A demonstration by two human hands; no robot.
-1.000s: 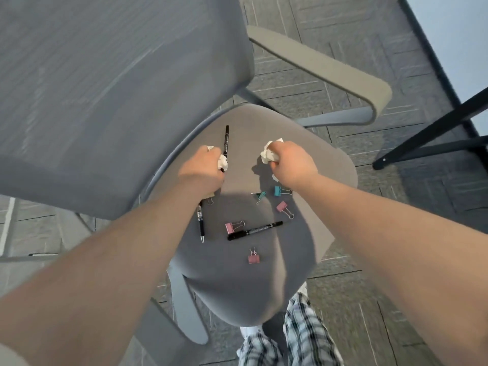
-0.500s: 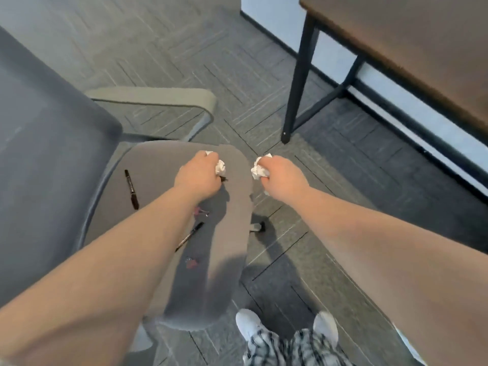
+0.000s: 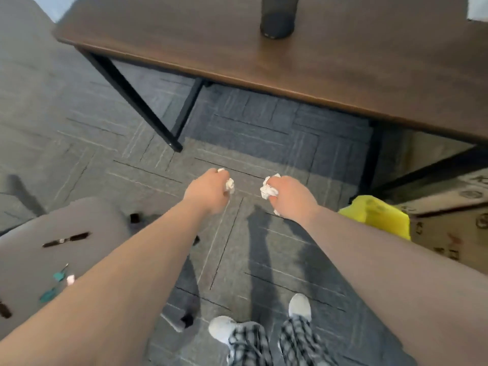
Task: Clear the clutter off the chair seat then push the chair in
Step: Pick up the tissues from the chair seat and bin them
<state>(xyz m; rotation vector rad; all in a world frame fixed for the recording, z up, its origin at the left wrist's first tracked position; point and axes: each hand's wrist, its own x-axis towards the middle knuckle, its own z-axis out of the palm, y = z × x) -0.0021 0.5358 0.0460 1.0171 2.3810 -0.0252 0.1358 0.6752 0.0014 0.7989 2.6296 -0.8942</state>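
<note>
Carrying paper wads away, we grip one in our left hand (image 3: 208, 191) and one in our right hand (image 3: 286, 198); pens and clips remain on the seat (image 3: 87, 220). Next, we judge, drop them in the yellow bin (image 3: 380, 220).

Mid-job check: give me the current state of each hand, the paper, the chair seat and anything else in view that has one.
left hand: curled round a crumpled paper ball, held over the floor.
right hand: grips a second paper wad, also over the floor.
chair seat: not cleared; a black pen and teal clips lie on it.
yellow bin: right of the hands, contents not visible.
desk: a dark cylinder stands upright on it.
</note>
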